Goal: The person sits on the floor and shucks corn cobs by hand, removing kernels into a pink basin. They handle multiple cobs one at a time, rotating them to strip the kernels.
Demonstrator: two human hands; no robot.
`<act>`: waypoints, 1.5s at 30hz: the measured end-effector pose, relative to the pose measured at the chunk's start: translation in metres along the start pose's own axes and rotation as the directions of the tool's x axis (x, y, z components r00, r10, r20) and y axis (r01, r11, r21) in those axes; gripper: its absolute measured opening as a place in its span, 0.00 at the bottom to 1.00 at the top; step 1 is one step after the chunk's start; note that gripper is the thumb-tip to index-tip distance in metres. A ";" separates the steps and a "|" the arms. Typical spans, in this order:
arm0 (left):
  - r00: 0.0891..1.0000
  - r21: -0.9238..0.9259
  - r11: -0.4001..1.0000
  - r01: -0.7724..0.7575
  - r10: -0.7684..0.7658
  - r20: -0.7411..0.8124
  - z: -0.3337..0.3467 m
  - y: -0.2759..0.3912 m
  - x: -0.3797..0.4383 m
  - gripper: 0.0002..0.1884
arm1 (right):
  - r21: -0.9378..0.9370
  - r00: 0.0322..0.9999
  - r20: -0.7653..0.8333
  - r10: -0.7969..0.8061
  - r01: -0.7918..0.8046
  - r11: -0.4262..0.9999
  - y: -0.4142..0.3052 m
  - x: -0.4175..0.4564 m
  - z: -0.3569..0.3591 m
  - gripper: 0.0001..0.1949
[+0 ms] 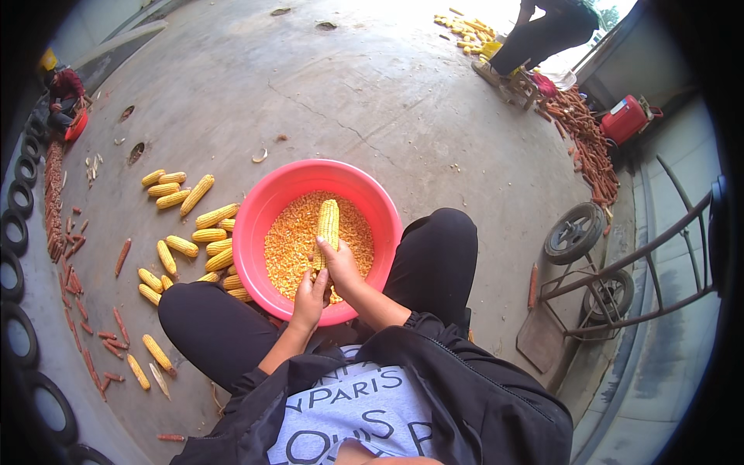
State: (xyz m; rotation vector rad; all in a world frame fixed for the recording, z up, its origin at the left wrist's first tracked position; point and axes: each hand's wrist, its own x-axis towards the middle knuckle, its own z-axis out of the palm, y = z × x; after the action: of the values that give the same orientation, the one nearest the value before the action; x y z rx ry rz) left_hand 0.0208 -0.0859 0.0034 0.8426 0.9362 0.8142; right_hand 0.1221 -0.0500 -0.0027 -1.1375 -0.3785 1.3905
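Between my knees sits a red plastic basin (386,200) with loose yellow corn kernels (288,241) covering its bottom. Over the kernels I hold an ear of corn (329,221), its upper end pointing away from me. My right hand (343,268) wraps around its lower half, thumb lying along the rows. Just below, my left hand (309,299) grips the near end, where the fingers hide most of the cob. Whole ears of corn (218,246) lie in a loose heap against the basin's left side.
Bare red cobs (122,257) are scattered at the left, beside a row of tires (20,197). A hand truck (625,290) lies at the right. Behind it is a cob pile (587,145) near a red wheeled case (625,119). Two other people (67,90) work farther off.
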 end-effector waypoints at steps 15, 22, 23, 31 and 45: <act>1.000 0.052 0.998 -0.024 0.024 -0.001 -0.004 -0.001 0.001 0.13 | 0.003 0.999 -0.013 -0.041 0.041 0.999 0.012 0.011 -0.008 0.13; 0.994 0.142 0.988 -0.059 0.045 0.100 -0.006 0.002 0.001 0.14 | 0.052 0.999 -0.011 0.039 -0.039 0.998 0.007 0.008 -0.008 0.14; 0.996 0.134 0.990 -0.044 0.033 0.083 -0.005 0.003 0.000 0.14 | 0.050 0.999 -0.019 0.045 -0.044 0.998 0.009 0.008 -0.009 0.14; 0.997 0.208 0.975 -0.076 0.076 0.009 -0.011 -0.002 0.004 0.17 | 0.061 0.997 -0.027 0.074 -0.072 0.996 0.002 0.007 -0.008 0.14; 0.988 0.296 0.942 -0.157 0.146 0.058 -0.003 -0.001 0.000 0.15 | 0.044 0.999 -0.021 0.034 -0.033 0.999 0.011 0.013 -0.017 0.16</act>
State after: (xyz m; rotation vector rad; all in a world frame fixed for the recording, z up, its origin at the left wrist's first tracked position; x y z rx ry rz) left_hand 0.0186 -0.0856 0.0016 1.2022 0.9872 0.7964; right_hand 0.1323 -0.0473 -0.0239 -1.1266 -0.3137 1.4077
